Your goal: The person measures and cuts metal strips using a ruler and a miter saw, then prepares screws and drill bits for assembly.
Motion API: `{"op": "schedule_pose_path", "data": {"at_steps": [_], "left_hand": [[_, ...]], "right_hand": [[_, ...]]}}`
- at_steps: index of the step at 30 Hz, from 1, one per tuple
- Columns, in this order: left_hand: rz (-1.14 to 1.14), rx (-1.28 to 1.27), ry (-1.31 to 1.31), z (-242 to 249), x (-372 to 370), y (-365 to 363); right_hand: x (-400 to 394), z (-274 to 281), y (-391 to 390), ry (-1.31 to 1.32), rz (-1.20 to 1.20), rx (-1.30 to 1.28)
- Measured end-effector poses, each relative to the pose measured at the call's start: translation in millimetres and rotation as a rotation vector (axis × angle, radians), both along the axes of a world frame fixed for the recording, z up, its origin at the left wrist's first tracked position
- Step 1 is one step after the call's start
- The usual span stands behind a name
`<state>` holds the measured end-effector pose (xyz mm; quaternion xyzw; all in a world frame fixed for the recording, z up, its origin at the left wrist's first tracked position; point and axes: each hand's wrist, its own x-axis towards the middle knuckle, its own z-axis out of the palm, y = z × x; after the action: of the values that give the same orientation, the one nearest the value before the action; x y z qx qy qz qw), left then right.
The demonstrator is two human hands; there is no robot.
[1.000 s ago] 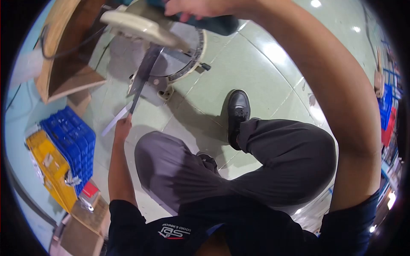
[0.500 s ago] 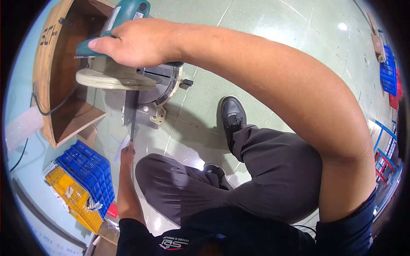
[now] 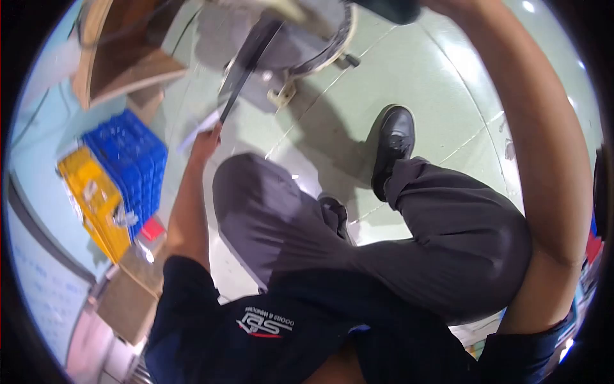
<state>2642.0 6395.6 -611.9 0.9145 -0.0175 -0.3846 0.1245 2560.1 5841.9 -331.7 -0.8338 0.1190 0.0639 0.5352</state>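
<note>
My left hand [image 3: 206, 142] is closed round the near end of a long dark strip [image 3: 246, 73]. The strip runs up across the base of the miter saw [image 3: 320, 38] at the top of the view. My right hand [image 3: 454, 5] is mostly cut off by the top edge, beside a dark part of the saw [image 3: 393, 8]; its fingers are hidden. A pale strip [image 3: 198, 130] lies on the floor beside my left hand.
A wooden box [image 3: 137, 67] stands at the upper left. Below it are a blue crate [image 3: 137, 163], a yellow crate [image 3: 96, 198] and a cardboard box [image 3: 128, 301]. My shoe [image 3: 394, 137] rests on the tiled floor [image 3: 448, 121].
The view has shifted, so the saw and my right hand sit higher and further right, partly out of frame. My left hand still holds the strip, which now slants more.
</note>
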Motion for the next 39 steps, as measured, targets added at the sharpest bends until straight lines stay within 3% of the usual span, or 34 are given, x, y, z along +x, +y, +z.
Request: {"op": "schedule_pose_path", "data": {"at_steps": [2, 6, 10, 13, 17, 21, 24, 33, 39], "left_hand": [[0.007, -0.006, -0.016, -3, 0, 0], [0.07, -0.014, 0.001, -5, -2, -2], [0.004, -0.023, -0.037, 0, -5, -7], [0.033, -0.019, -0.03, 1, -5, -10], [0.002, 0.0, -0.015, 5, -6, -13], [0.029, -0.02, -0.023, 6, -9, -15], [0.025, -0.009, -0.025, 16, -8, -19], [0.008, 0.1, 0.012, 44, -6, -38], [-0.023, 0.047, -0.089, 33, -8, -30]], "right_hand": [[-15, -5, 0, -0.202, 0.036, 0.003], [-12, -5, 15, -0.251, -0.043, 0.037], [-8, 0, 6, -0.128, -0.023, 0.505], [-4, -4, 25, -0.141, -0.148, 0.166], [-8, -9, 16, -0.159, -0.093, 0.072], [12, 3, 10, 0.046, -0.121, -0.005], [18, -16, -13, -0.016, -0.004, 0.008], [-17, -59, -4, -0.175, -0.058, 0.129], [-33, -96, -13, -0.261, 0.004, 0.142]]}}
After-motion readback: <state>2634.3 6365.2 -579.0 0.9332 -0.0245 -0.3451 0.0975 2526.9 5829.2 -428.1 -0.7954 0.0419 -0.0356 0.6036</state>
